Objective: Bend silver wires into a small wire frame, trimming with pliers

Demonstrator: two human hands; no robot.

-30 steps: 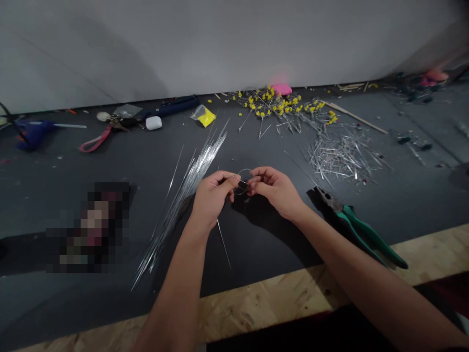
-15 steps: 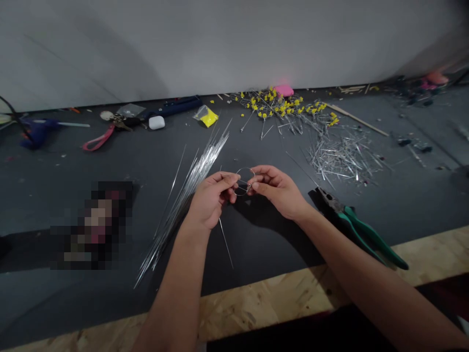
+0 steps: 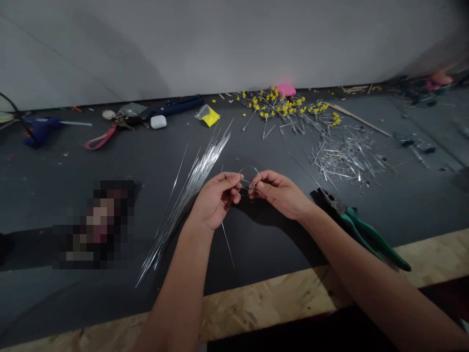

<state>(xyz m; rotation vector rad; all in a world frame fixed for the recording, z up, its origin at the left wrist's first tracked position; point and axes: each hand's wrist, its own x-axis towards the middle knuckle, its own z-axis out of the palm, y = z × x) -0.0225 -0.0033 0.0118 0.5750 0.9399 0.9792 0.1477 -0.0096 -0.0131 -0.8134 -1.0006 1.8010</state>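
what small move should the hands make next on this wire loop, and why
Probably have the left hand wind the straight strand one turn at the small twist: the strand seems to run from its fingertips to there, where the right hand pinches the wire loop.

Pliers right of right hand (stick behind).

The left forearm and right forearm slant inward. The left hand and right hand nearly meet, thumbs pressed toward curled fingers, though exact contact is hard to judge.
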